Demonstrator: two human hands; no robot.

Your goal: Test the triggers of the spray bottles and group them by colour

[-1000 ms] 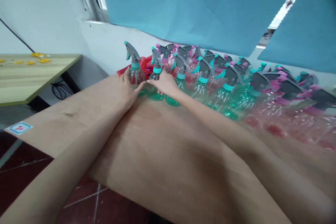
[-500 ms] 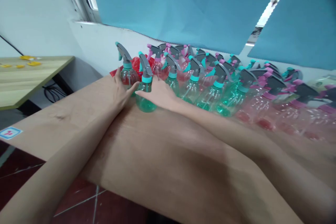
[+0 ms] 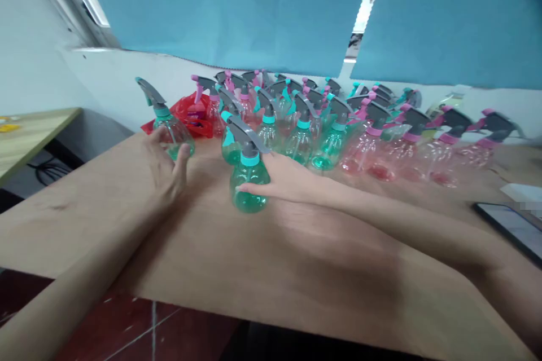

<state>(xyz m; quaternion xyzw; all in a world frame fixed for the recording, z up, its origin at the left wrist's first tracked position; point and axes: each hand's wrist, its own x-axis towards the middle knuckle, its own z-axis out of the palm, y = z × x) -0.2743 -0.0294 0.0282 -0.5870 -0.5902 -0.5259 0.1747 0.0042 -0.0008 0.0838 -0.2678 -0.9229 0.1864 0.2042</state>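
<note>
My left hand (image 3: 166, 172) is closed around the lower body of a clear green spray bottle (image 3: 173, 124) with a grey and turquoise trigger head. Its thumb lies on the near right side and the fingers on the left. Nearer to me, my right hand (image 3: 283, 177) grips another green spray bottle (image 3: 249, 180) from the right, thumb across its front and the other fingers hidden behind. This bottle looks upright. Just behind it stands a further green spray bottle (image 3: 231, 149), partly covered.
Rows of green spray bottles (image 3: 298, 144) and pink spray bottles (image 3: 362, 146) stand along the wall. A red plastic bag (image 3: 180, 110) lies behind the left bottle. A phone (image 3: 514, 231) lies at the right of the wooden table (image 3: 203, 259). Another table (image 3: 38, 130) is at far left.
The view has turned right. My right hand has drawn its green bottle toward me, out from the row. My left hand stays at the left bottle, which has shifted a little away from the others.
</note>
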